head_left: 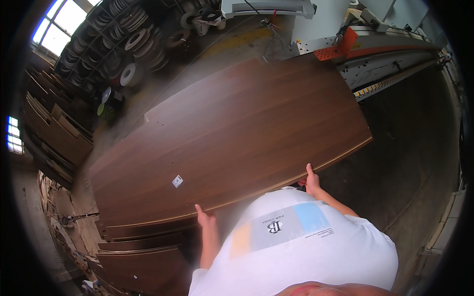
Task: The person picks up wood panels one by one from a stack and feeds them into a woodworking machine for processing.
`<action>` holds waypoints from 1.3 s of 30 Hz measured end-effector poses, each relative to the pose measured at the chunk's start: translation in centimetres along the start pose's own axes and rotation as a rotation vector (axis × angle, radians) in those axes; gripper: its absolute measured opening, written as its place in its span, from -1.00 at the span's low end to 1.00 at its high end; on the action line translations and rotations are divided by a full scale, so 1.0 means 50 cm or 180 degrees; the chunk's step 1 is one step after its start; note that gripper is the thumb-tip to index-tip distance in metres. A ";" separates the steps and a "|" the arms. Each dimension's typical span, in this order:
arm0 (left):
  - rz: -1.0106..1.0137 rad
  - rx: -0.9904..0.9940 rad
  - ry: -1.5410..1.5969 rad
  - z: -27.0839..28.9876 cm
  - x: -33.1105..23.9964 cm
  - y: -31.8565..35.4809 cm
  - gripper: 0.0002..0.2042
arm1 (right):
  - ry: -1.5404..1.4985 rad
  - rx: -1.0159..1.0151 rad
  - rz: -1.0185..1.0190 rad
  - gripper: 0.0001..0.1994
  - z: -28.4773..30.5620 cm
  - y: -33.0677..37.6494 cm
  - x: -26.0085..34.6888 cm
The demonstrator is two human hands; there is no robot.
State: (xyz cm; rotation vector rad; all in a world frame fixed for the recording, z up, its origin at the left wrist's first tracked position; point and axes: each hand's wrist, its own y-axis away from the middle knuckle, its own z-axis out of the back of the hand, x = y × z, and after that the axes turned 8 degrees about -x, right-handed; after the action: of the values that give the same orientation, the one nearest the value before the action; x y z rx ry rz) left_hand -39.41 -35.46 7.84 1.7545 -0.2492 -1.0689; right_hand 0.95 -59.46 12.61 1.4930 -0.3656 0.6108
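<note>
— Over by the long grey and orange machine (375,47), what's being held?

— One large dark brown wood-grain panel (237,133), lying flat above a stack of matching brown boards (143,251). Its far corner reaches the machine's near end.

— And the hands?

— The left hand (206,218) and right hand (311,181) both grip the panel's near long edge, thumbs pressed on top. The other fingers curl underneath, so I cannot tell how they sit.

— Any labels?

— A small white square sticker (177,181) sits on the panel's face, near the left part of that near edge.

— Anything behind?

— Dark shelves of rolled edging tape (123,39) stand at the far left, under a window.
</note>
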 end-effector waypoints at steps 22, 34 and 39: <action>0.0266 0.0341 -0.0207 -0.002 -0.008 0.138 -0.59 | -0.0102 0.0107 0.0116 -0.42 0.066 -0.007 0.047; 0.0172 -0.0295 -0.0456 -0.017 -0.032 0.205 -0.58 | -0.0148 -0.0169 -0.0202 -0.45 0.078 0.096 0.156; 0.0399 0.0160 -0.0423 -0.042 -0.047 0.308 -0.60 | -0.0124 -0.0563 0.0006 -0.45 0.088 0.141 0.205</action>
State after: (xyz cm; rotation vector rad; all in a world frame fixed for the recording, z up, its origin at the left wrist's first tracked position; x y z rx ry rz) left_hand -34.56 -39.72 22.19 1.6906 -0.4663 -1.0972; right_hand 5.66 -62.47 24.56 1.3367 -0.4400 0.5374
